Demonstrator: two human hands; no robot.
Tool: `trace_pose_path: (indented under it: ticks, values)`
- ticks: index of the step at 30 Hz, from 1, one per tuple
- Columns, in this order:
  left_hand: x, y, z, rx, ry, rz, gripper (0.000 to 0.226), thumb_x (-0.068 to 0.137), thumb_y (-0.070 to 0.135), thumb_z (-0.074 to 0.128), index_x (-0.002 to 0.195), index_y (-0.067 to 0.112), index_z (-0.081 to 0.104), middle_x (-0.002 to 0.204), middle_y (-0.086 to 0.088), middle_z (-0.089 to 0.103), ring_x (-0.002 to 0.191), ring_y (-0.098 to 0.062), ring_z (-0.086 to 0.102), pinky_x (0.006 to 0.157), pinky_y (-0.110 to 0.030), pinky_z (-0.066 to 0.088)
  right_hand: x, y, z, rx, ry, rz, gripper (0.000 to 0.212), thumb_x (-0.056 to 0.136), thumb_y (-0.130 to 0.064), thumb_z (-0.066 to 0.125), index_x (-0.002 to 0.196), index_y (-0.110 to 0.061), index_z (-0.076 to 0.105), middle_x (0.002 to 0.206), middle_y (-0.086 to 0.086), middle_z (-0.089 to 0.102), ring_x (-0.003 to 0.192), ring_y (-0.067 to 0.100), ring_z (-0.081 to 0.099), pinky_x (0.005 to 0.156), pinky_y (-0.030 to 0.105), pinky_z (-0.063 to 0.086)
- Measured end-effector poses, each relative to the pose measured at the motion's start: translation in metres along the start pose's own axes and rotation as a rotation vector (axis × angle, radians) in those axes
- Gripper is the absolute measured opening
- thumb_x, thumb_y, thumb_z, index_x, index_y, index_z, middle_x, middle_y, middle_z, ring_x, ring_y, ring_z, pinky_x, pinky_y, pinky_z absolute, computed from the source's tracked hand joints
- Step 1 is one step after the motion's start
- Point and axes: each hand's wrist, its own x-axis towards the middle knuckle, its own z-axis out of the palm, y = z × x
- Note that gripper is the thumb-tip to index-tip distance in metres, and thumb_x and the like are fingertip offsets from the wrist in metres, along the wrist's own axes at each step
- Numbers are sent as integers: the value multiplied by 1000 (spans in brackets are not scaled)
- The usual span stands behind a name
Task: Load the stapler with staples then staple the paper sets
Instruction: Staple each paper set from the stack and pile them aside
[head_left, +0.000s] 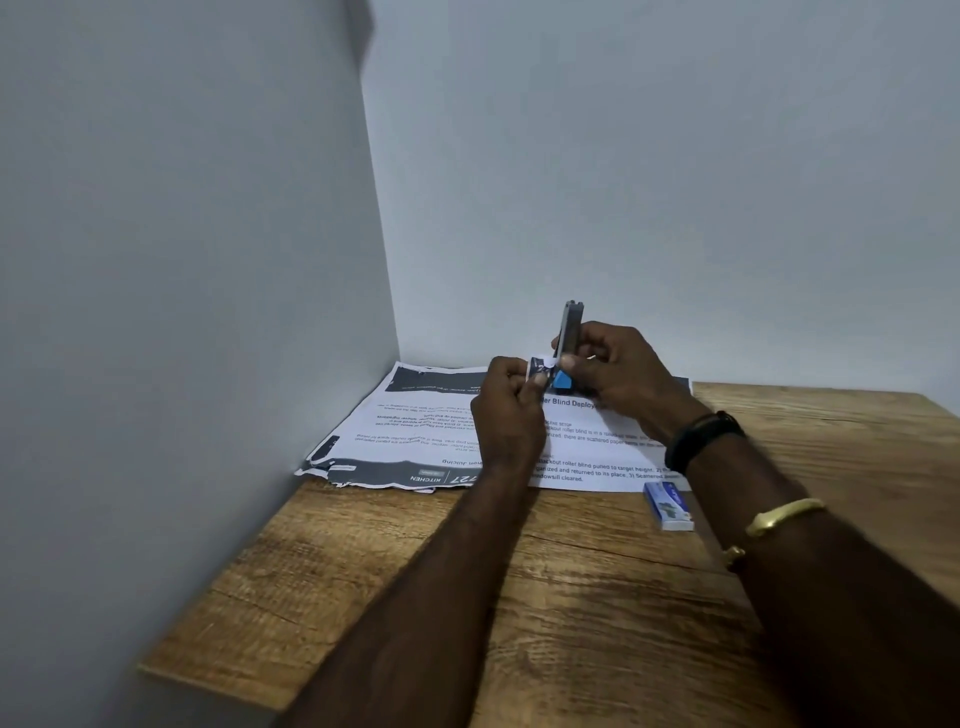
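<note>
My right hand (618, 374) grips a small stapler (570, 332) with a blue base; its grey metal top is swung up and points upward. My left hand (506, 402) pinches a small blue-and-white packet (540, 366) right against the stapler's base; whether staples show is too small to tell. Both hands hover above printed paper sheets (415, 431) lying at the table's back left corner. A blue-and-white staple box (667, 505) lies on the table beside the sheets' near right corner.
The wooden table (571, 597) stands in a corner, with grey walls (182, 312) close on the left and behind. The paper stack's near left edge is torn. My right wrist wears a black band and a gold bangle.
</note>
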Motion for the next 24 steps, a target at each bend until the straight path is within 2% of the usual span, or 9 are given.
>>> trace_pose_path:
  ticks: [3, 9, 11, 14, 17, 18, 19, 21, 24]
  values:
    - [0, 1, 0, 4, -20, 7, 10, 93, 17, 69, 89, 15, 60, 67, 8, 59, 60, -5, 52, 50, -7, 33, -2, -3, 3, -98, 60, 0, 13, 94, -13, 70, 106, -13, 73, 101, 7, 74, 97, 26, 71, 87, 42, 61]
    - [-3, 3, 0, -2, -34, 7, 10, 93, 19, 69, 90, 17, 61, 70, 8, 63, 63, 1, 55, 52, -5, 37, -5, -4, 9, -133, 183, 7, 11, 92, -14, 71, 103, -15, 74, 95, -1, 72, 92, 19, 69, 91, 45, 59]
    - [-3, 4, -1, 7, -66, -6, 7, 94, 19, 67, 96, 14, 63, 76, 6, 66, 67, -1, 58, 54, -6, 40, -6, -4, 10, -104, 197, 24, 13, 92, -16, 72, 104, -13, 74, 97, 1, 74, 93, 22, 70, 90, 48, 58]
    - [-8, 4, -2, 45, -151, -74, 22, 87, 8, 65, 108, 15, 61, 89, 2, 69, 79, -13, 66, 65, -16, 51, -8, -5, 11, -43, 244, 82, 17, 91, -22, 73, 107, -15, 72, 102, 3, 75, 99, 24, 71, 91, 48, 58]
    - [-11, 2, -2, 59, -128, -111, 26, 88, 3, 63, 113, 10, 61, 94, 1, 66, 81, -11, 62, 59, 1, 41, -15, -7, 9, 48, 300, 72, 20, 90, -23, 74, 109, -15, 72, 103, 4, 75, 99, 22, 72, 89, 42, 60]
    - [-11, 2, -3, 63, -99, -122, 25, 89, 4, 63, 113, 9, 62, 96, 0, 67, 83, -12, 61, 60, 3, 38, -18, -9, 7, 58, 337, 66, 21, 90, -25, 75, 109, -16, 72, 101, 2, 76, 96, 20, 72, 87, 40, 60]
    - [-10, 2, -3, 71, -70, -135, 25, 89, 5, 64, 114, 9, 62, 98, -3, 68, 87, -15, 62, 66, 0, 40, -21, -10, 3, 46, 378, 65, 23, 89, -29, 75, 109, -17, 73, 97, 0, 76, 92, 18, 72, 83, 37, 61]
    - [-7, 1, -6, 84, -16, -172, 24, 89, 7, 66, 113, 8, 64, 106, -8, 72, 95, -22, 65, 80, -15, 42, -26, -11, -7, -21, 436, 92, 27, 87, -38, 75, 107, -19, 75, 89, -1, 76, 85, 16, 73, 75, 31, 58]
    - [-4, -2, -7, 70, 43, -202, 25, 89, 7, 68, 113, 7, 65, 111, -11, 73, 103, -27, 67, 84, -22, 42, -35, -9, -26, -213, 413, 203, 28, 80, -41, 76, 91, -15, 77, 84, 3, 76, 81, 22, 71, 73, 35, 56]
